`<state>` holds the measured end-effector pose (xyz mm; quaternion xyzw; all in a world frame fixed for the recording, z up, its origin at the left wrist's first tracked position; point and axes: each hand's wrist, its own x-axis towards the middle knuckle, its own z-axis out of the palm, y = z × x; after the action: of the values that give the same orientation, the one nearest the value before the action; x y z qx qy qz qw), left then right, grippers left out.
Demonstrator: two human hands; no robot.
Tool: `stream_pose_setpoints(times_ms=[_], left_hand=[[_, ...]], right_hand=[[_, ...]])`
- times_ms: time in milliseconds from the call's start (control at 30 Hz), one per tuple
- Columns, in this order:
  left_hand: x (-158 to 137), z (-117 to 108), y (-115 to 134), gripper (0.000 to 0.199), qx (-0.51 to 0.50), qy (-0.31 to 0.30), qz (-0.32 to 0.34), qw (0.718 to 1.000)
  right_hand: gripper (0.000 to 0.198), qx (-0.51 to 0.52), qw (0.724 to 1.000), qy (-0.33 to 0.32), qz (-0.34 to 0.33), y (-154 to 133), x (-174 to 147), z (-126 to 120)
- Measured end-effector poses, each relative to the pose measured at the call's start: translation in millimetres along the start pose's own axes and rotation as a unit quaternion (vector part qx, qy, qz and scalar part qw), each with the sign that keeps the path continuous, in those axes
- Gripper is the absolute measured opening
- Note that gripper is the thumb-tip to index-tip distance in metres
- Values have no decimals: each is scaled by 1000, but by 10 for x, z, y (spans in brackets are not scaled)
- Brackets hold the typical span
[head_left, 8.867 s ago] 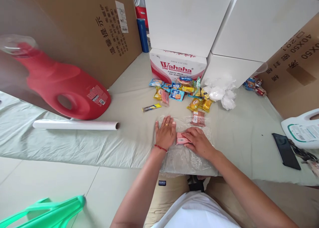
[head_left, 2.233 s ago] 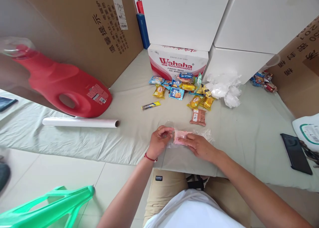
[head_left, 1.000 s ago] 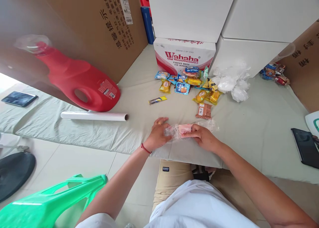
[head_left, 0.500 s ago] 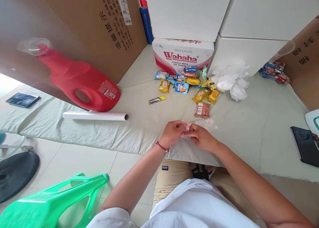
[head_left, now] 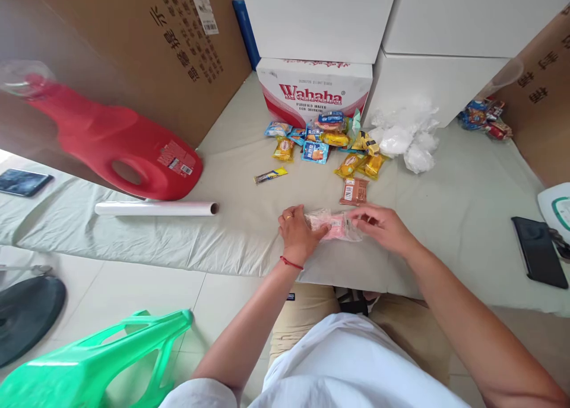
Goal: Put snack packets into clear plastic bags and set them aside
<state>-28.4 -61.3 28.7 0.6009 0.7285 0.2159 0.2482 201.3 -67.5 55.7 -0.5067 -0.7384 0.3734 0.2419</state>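
A pink packet (head_left: 337, 225) lies inside a crinkled clear plastic bag (head_left: 317, 219) near the table's front edge. My left hand (head_left: 297, 233) rests at the bag's left end, with its thumb on the packet and its fingers apart. At the other end, my right hand (head_left: 385, 227) has its fingers loosely stretched over the bag; whether the fingertips grip the film is unclear. Just beyond the bag lies a brown square snack packet (head_left: 355, 191). Farther back is a heap of blue and yellow snack packets (head_left: 315, 152). A slim yellow-and-dark packet (head_left: 271, 176) lies apart, to the left.
Crumpled clear plastic bags (head_left: 418, 149) sit right of the snacks, before white boxes (head_left: 436, 84). A Wahaha carton (head_left: 315, 93) stands behind. Leftward lie a red jug (head_left: 151, 152) and a white roll (head_left: 155, 208). Phones lie at both sides. A green stool (head_left: 89, 360) stands below.
My hands were close together over the pink packet; now they are apart at the bag's two ends, leaving the packet visible between them. The view has shifted slightly.
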Motion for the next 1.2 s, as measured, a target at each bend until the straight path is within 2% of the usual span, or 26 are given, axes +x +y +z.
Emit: stream_pose_setpoints(times_ms=[33, 67, 133, 167, 233, 300, 333, 400, 467, 533, 567, 633, 700, 767, 800, 833, 933, 1033, 1133, 1200], left_hand=[[21, -22, 14, 66, 19, -27, -13, 999], [38, -44, 28, 56, 34, -47, -16, 998], [50, -70, 46, 44, 42, -61, -3, 997], [42, -71, 50, 43, 32, -56, 12, 998], [-6, -48, 52, 40, -24, -43, 54, 997], [-88, 2, 56, 35, -88, -21, 94, 991], [-137, 34, 64, 31, -108, -3, 111, 988], [-231, 107, 97, 27, -104, 54, 144, 983], [-312, 194, 146, 20, -52, 121, 201, 971], [-382, 296, 199, 10, 11, 165, 281, 946], [-418, 350, 222, 10, 37, 174, 320, 931], [-502, 457, 254, 12, 66, 164, 381, 907], [-598, 542, 262, 12, 52, 119, 412, 902], [-685, 588, 248, 23, -15, 63, 431, 900], [-716, 593, 234, 29, -68, 38, 438, 895], [-734, 588, 218, 34, -129, 18, 441, 888], [-716, 528, 167, 39, -308, -34, 401, 862], [-663, 440, 129, 37, -412, -91, 341, 840], [-666, 327, 80, 38, -442, -142, 322, 825], [-687, 211, -4, 40, -409, -133, 328, 841]], right_hand=[[31, -63, 998, 12, 1, 14, 99, -36], [38, -129, 992, 2, -1, 25, 197, -60], [53, -240, 969, -58, 8, 38, 350, -76], [52, -280, 956, -84, 18, 40, 390, -77], [33, -333, 937, -100, 37, 42, 386, -77], [13, -348, 934, -66, 41, 39, 285, -77], [11, -337, 940, -41, 36, 34, 212, -70], [12, -267, 963, 0, 33, 7, 49, -13], [18, -131, 990, 18, 59, -41, -101, 115], [24, 45, 993, 43, 102, -97, -214, 293], [24, 138, 981, 64, 118, -123, -255, 384], [21, 319, 931, 110, 139, -161, -313, 537], [25, 481, 853, 129, 158, -177, -348, 626], [32, 581, 783, 126, 186, -171, -370, 655], [34, 601, 765, 123, 198, -162, -376, 655], [35, 604, 760, 122, 207, -151, -379, 651], [34, 574, 779, 122, 222, -116, -372, 635], [35, 560, 793, 100, 219, -89, -371, 637], [36, 541, 819, 54, 183, -73, -419, 629], [42, 488, 854, 50, 174, -62, -487, 573]])
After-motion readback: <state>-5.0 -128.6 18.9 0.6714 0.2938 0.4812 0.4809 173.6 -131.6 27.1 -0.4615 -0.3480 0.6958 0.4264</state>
